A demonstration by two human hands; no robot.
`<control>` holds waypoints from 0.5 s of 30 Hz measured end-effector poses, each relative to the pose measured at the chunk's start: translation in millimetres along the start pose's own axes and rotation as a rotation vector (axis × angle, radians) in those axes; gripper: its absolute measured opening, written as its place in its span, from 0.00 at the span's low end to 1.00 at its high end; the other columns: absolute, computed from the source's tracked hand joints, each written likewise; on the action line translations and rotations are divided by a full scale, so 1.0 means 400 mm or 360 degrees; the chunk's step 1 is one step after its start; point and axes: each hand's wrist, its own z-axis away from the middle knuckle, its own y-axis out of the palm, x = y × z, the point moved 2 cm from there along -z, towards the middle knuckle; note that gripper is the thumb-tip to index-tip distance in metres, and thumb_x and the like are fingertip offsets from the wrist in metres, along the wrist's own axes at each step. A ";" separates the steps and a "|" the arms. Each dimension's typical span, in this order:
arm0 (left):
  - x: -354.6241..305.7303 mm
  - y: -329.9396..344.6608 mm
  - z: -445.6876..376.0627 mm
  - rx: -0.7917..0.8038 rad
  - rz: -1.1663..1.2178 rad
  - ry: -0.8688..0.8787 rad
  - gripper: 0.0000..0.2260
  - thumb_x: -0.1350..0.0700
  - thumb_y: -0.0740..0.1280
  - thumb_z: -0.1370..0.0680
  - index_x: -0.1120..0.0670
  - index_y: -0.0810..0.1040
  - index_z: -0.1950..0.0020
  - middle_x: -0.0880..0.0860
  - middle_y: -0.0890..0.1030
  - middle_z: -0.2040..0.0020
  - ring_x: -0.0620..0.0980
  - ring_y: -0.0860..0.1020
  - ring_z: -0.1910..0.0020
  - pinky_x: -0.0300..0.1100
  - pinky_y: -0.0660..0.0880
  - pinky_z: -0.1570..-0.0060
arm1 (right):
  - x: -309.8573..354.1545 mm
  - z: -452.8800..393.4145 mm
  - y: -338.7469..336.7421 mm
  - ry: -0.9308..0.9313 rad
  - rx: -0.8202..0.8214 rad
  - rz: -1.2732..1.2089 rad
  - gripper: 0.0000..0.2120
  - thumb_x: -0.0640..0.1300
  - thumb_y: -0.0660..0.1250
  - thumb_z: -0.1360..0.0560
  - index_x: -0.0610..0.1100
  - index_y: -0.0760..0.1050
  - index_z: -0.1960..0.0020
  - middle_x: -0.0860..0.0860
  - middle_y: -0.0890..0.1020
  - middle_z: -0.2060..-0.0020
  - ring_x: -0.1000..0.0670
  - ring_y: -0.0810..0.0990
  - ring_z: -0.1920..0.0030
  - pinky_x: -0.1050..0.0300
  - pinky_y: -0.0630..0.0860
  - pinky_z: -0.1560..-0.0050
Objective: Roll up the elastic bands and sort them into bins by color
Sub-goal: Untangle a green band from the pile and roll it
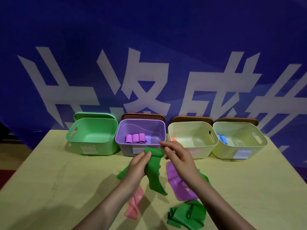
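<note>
light: dim, bluish | shadows: soft, cast leftward | edges: wide-angle bowing, dark corners

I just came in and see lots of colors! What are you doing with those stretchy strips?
A person is rolling up a green band with both hands: the left hand holds it, the right hand pinches the rolled end. Three purple rolls already sit in the purple bin. The green bin looks empty. Loose pink, purple and green bands wait on the table.

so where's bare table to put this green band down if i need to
Bare table lies left of the left hand, in front of the green bin, and right of the right hand, before the yellow bins. Loose bands crowd the middle.
</note>
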 end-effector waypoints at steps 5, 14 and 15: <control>-0.002 0.000 0.000 -0.0046 -0.0116 0.0095 0.11 0.57 0.59 0.19 0.59 0.80 0.47 0.59 0.83 0.59 0.52 0.81 0.62 0.50 0.78 0.56 | 0.006 0.005 0.008 0.0205 0.0090 -0.0143 0.10 0.36 0.65 0.22 0.46 0.82 0.58 0.52 0.80 0.70 0.55 0.76 0.67 0.60 0.73 0.63; 0.022 0.005 -0.018 -0.0201 -0.0047 -0.0014 0.10 0.61 0.61 0.20 0.60 0.81 0.56 0.61 0.82 0.62 0.58 0.81 0.61 0.47 0.77 0.58 | -0.010 0.012 0.005 -0.0326 -0.0090 0.0479 0.13 0.36 0.69 0.27 0.47 0.83 0.45 0.62 0.78 0.60 0.59 0.77 0.61 0.70 0.71 0.57; 0.027 0.003 -0.021 -0.0215 -0.0053 -0.0033 0.10 0.61 0.61 0.21 0.59 0.81 0.57 0.62 0.81 0.60 0.59 0.79 0.58 0.49 0.75 0.56 | -0.013 0.013 0.004 -0.0405 -0.0077 0.0567 0.13 0.37 0.69 0.27 0.45 0.82 0.44 0.62 0.76 0.59 0.60 0.77 0.61 0.71 0.70 0.56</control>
